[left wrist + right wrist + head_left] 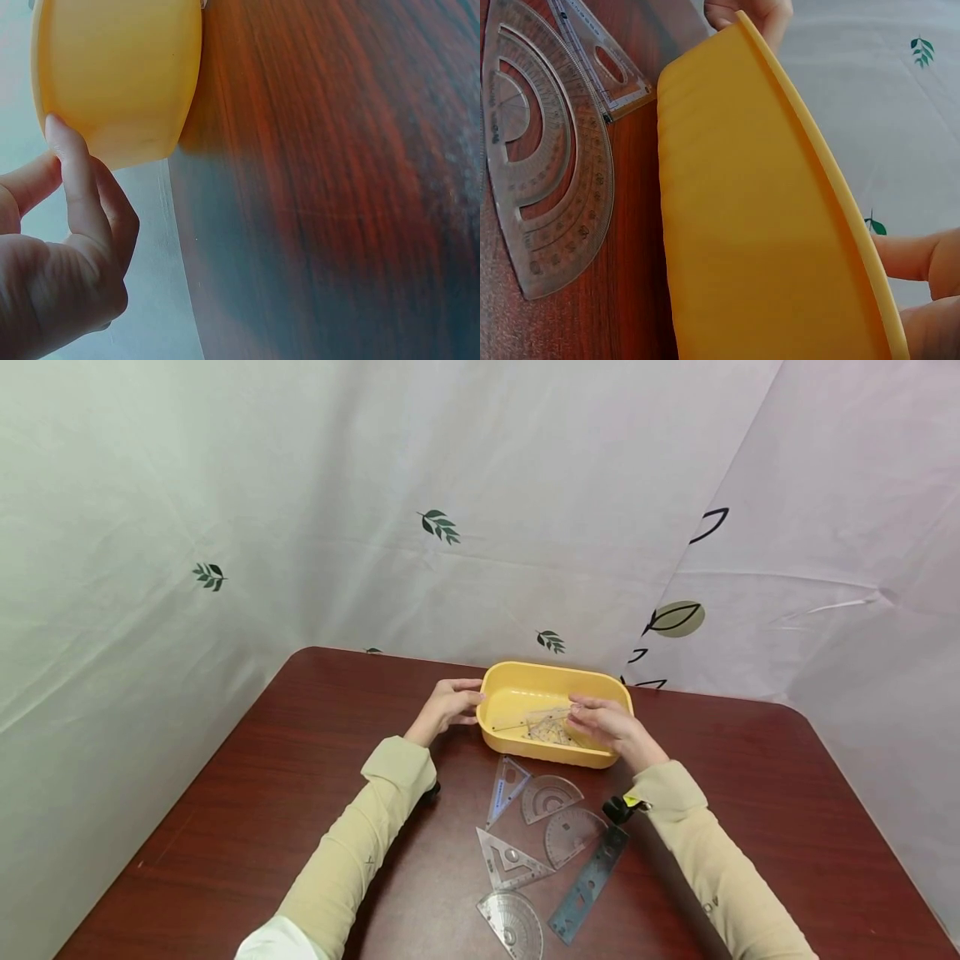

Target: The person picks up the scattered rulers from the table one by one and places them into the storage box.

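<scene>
A yellow plastic basket (517,750) stands near the table's back edge. My left hand (448,703) is at its left end; in the left wrist view, loosely bent fingers (79,180) touch the end near the rim. My right hand (603,724) reaches over the basket's right side, its fingertips beside clear plastic drawing pieces (551,729) inside. Whether it grips one of them is unclear, as the basket wall hides the fingertips in the right wrist view. In front of the basket lie clear protractors (550,797), set squares (504,789) and a dark straight ruler (588,887).
The reddish-brown wooden table (247,827) meets a pale cloth backdrop (480,460) with leaf prints along its back edge. A larger set square (510,862) and another protractor (516,927) lie closer to the front, between my forearms.
</scene>
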Available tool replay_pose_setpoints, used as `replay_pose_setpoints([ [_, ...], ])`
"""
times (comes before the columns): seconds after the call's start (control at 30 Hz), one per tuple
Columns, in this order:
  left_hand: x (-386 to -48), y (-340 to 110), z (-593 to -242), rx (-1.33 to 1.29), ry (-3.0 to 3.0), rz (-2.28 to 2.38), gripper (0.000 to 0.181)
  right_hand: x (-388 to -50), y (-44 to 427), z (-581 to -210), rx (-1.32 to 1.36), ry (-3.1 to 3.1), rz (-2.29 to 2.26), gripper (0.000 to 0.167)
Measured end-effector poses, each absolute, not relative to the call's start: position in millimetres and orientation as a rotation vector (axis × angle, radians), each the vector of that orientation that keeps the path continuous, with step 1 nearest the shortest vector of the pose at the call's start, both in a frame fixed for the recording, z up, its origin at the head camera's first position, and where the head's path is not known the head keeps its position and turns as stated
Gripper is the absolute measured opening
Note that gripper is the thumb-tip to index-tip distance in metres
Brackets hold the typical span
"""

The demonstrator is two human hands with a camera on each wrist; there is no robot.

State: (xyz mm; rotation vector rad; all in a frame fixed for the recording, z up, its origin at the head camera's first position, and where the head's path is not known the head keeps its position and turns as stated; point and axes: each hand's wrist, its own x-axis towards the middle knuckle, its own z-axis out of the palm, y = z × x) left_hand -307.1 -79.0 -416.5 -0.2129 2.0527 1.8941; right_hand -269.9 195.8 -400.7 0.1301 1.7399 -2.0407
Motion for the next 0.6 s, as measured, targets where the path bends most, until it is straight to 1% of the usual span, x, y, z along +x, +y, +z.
replay_pose_setpoints([
  [0.27,-306.9,-79.9,-416.5,-0.207,2.048,1.901,0.045,-271.4,192.5,-399.2,0.149,1.857,-1.872,0.060],
  [0.6,-306.4,-78.7,-413.8,-0.242,2.041,1.890,0.045,-268.8,187.5,-397.5,0.083,2.022,-1.736,0.060],
])
